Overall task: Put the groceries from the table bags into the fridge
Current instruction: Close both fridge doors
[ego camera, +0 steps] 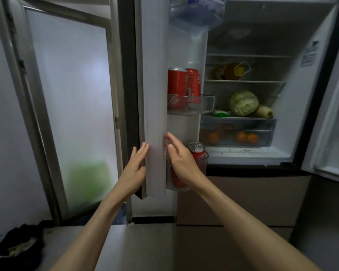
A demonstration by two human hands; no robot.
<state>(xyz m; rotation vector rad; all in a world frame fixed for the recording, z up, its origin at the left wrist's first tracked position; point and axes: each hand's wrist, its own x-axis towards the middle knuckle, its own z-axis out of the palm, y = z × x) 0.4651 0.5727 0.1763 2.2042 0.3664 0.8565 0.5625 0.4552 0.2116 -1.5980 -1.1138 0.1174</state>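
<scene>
Both hands flat and empty: left hand (134,169) on the fridge door (155,114) outer edge, right hand (181,157) on its inner face. Just beyond the right palm, a cola can (198,153) stands in the lowest door bin; a hard swing could topple it.

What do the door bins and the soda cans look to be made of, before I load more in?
Door bin: looks like clear rigid plastic; the can labels show through its wall.
Soda cans: apparently painted metal, glossy red, and the lowest can shows a bare silver top with a pull tab.
Crisper drawer: probably translucent plastic, since the oranges read hazily through its front.
</scene>
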